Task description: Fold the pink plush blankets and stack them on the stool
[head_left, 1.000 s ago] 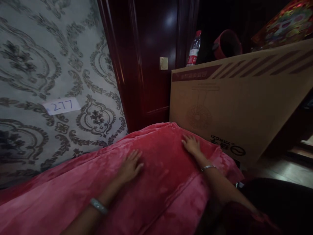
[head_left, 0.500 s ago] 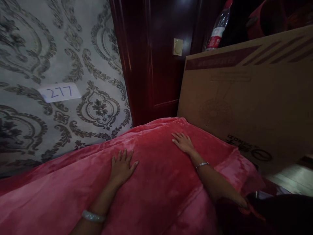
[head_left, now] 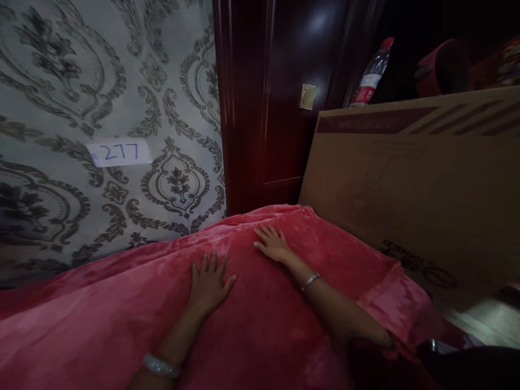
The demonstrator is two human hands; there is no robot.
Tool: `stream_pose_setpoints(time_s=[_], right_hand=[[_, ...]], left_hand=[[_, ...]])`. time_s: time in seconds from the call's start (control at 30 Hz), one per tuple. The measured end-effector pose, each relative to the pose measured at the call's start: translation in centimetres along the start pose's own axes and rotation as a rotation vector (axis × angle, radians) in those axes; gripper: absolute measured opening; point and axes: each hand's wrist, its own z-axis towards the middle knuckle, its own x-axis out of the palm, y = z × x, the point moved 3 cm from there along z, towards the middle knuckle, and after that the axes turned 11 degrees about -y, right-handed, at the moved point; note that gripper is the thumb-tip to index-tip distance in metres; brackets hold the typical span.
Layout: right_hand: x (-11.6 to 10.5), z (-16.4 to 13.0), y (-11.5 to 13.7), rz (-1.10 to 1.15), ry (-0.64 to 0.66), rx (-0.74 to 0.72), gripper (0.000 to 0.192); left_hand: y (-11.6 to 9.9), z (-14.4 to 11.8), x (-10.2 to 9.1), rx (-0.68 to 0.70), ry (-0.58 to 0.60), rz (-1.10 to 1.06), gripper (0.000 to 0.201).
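Now, from my head camera, both my hands lie flat on the red blanket (head_left: pixel 260 325), palms down, fingers spread and gripping nothing. My left hand (head_left: pixel 209 281) presses the plush just below the blanket's far edge; my right hand (head_left: pixel 273 245) rests near it, closer to that edge, with a thin bangle (head_left: pixel 310 280) on its wrist and a pale bracelet (head_left: pixel 160 366) on the left.

As I judge it, the smoothing is well along: the blanket around my hands lies flat, while a fold remains at its right corner, beside the cardboard box (head_left: pixel 422 189). The blanket is soft, velvety, slightly shiny, draped over the bed. Beyond its far edge stands patterned wallpaper (head_left: pixel 81 81) bearing a paper label (head_left: pixel 121 152), and a dark wooden door (head_left: pixel 276 108).
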Motion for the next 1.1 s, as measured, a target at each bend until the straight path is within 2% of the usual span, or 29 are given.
stream_pose_setpoints(time_s=[0.07,0.17,0.33,0.6,0.73,0.83,0.93,1.03,1.1], right_hand=[[1.5,-0.3,1.3,-0.011,0.004,0.0,0.064],[2.8,-0.7,1.3,-0.033,0.002,0.013,0.064],[3.3,-0.7,0.5,-0.067,0.027,0.011,0.063],[4.4,-1.0,0.3,-0.127,-0.002,-0.006,0.062],[4.5,-1.2,0.2,-0.139,-0.016,-0.021,0.061],[4.6,-1.2,0.0,-0.152,-0.018,-0.02,0.061],[4.7,-1.2,0.0,-0.157,-0.024,-0.026,0.061],[4.8,-1.2,0.0,-0.155,-0.027,-0.025,0.061],[4.8,-1.2,0.0,-0.155,-0.031,-0.022,0.06]], left_hand=[[-0.1,0.0,0.0,0.003,-0.006,0.006,0.067],[-0.3,-0.1,-0.1,-0.002,0.013,0.004,0.068],[-0.6,-0.4,-0.5,-0.04,0.052,-0.014,0.069],[-0.8,-1.1,-0.5,-0.075,0.099,-0.116,0.075],[-0.5,-0.9,-1.9,-0.085,0.206,-0.188,0.076],[1.7,-1.0,-3.9,-0.062,0.251,-0.218,0.078],[6.0,-2.4,-5.4,-0.089,0.203,-0.131,0.08],[10.3,-4.8,-5.0,-0.231,0.187,0.004,0.079],[11.9,-6.1,-4.1,-0.284,0.164,0.062,0.077]])
